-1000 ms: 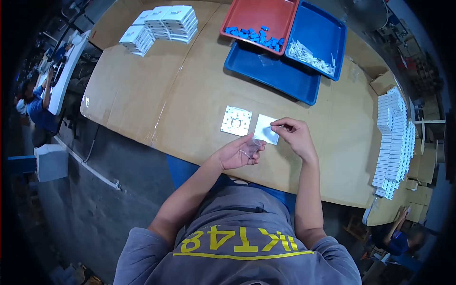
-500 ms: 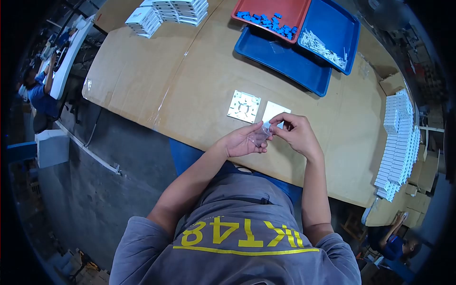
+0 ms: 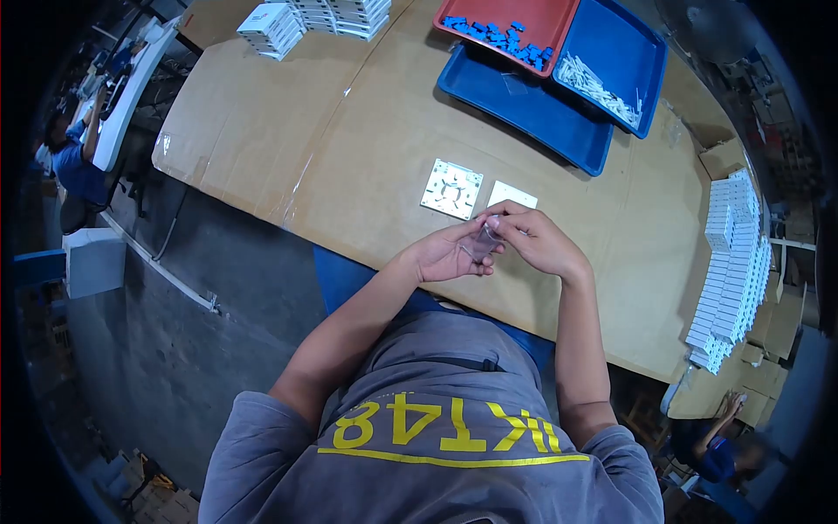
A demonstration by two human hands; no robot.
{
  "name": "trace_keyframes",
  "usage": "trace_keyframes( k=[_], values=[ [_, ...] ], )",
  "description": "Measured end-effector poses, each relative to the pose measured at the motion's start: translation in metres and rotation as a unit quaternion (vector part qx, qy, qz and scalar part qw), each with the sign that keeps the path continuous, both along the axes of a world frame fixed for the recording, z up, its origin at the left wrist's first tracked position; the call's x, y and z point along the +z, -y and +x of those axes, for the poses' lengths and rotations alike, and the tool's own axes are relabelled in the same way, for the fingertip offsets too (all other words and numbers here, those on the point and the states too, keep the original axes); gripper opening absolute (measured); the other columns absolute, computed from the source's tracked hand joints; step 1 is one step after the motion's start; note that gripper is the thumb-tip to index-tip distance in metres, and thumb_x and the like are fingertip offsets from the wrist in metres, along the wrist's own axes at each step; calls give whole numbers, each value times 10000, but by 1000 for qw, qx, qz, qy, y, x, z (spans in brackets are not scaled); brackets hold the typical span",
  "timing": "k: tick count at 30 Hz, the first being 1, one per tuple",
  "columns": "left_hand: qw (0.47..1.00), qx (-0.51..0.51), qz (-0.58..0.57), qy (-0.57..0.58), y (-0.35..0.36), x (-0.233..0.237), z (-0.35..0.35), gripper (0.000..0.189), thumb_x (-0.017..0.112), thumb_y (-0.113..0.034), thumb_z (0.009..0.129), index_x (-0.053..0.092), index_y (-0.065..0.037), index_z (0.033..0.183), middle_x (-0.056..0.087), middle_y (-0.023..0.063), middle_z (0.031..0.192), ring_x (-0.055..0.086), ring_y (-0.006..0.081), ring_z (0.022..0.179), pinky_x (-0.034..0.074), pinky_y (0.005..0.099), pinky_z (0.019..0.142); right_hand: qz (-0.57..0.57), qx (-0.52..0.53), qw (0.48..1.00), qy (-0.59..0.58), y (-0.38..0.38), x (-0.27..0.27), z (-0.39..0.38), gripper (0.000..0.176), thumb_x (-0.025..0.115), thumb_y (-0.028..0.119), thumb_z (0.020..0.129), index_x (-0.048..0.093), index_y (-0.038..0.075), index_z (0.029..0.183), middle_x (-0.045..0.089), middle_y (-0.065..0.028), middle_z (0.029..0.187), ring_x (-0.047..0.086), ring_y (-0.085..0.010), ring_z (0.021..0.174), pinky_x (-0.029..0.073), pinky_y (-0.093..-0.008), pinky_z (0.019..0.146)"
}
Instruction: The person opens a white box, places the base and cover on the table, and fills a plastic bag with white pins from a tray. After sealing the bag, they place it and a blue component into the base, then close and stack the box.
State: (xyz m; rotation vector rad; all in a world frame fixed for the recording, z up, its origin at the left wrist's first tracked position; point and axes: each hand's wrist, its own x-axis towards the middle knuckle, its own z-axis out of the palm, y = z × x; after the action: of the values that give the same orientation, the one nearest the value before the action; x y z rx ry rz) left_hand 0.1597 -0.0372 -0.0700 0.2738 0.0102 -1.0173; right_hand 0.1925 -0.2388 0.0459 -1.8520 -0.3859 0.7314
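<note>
A small clear plastic bag (image 3: 479,246) is between my two hands, in front of my body at the table's near edge. My left hand (image 3: 443,254), palm up, has its fingers closed around the bag's lower part. The fingertips of my right hand (image 3: 543,244) pinch the bag's upper end. Just beyond my hands lies a square white plate with a round cut-out pattern (image 3: 451,189). A plain white plate (image 3: 512,194) is to its right, partly hidden by my right hand. What the bag holds is too small to make out.
A red tray (image 3: 550,16) holds blue pieces; a blue tray (image 3: 649,52) holds white sticks, beside a lower blue tray (image 3: 524,113). White stacks stand at the far left (image 3: 271,31) and right (image 3: 729,262). Two people (image 3: 72,162) (image 3: 723,454) are at other tables.
My right hand has shifted slightly, its fingers now closer to my left thumb at the bag's upper end. The view has moved a little.
</note>
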Motion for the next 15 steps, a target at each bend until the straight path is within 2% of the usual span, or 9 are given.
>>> trace_keyframes(
  k=[1,4,7,10,11,14,15],
  values=[
    [1000,0,-13,-2,0,-1,0,398,448,-442,1117,619,-119,1275,688,47,1109,668,167,922,557,403,907,1,-10,1000,-12,-3,-1,-2,334,575,249,1086,729,-48,1103,669,-119,1190,660,-178,864,538,-325,824],
    [1000,6,-16,11,0,-10,-2,384,449,-429,1117,614,-125,1284,692,41,1096,675,172,927,556,407,910,-21,19,999,46,-9,-14,-7,395,558,318,1096,726,-36,1150,665,-122,1192,657,-194,921,533,-327,859],
    [1000,9,-5,17,0,-16,-4,373,449,-414,1117,608,-127,1293,696,34,1078,679,176,922,554,411,914,-56,55,997,27,-12,-11,-9,417,552,346,1094,730,-25,1161,667,-140,1206,649,-249,1014,521,-346,910],
    [1000,5,-12,3,0,-7,-4,352,446,-388,1119,600,-123,1293,698,28,1055,681,178,913,552,413,919,-46,27,997,47,-7,-7,-8,442,553,373,1089,733,-29,1125,664,-169,1205,631,-297,1083,512,-366,942],
    [1000,-1,-7,8,1,-6,2,348,449,-384,1119,596,-123,1297,699,27,1052,681,178,912,551,413,918,-78,32,993,84,-8,2,-10,424,535,334,1104,739,-38,1083,668,-143,1178,615,-266,1084,499,-369,962],
    [1000,-1,5,9,-1,-11,-4,346,458,-375,1118,577,-124,1325,700,34,1046,679,171,903,544,403,906,-135,69,985,85,-15,5,-15,416,551,322,1095,739,-49,1078,675,-140,1188,623,-278,1081,505,-386,964],
    [1000,-2,-2,12,-1,-14,-4,347,461,-377,1118,574,-125,1329,700,36,1045,677,169,900,543,400,902,-110,59,989,78,-13,5,-13,407,562,316,1089,740,-49,1074,679,-138,1187,624,-272,1089,502,-382,971]
  ],
)
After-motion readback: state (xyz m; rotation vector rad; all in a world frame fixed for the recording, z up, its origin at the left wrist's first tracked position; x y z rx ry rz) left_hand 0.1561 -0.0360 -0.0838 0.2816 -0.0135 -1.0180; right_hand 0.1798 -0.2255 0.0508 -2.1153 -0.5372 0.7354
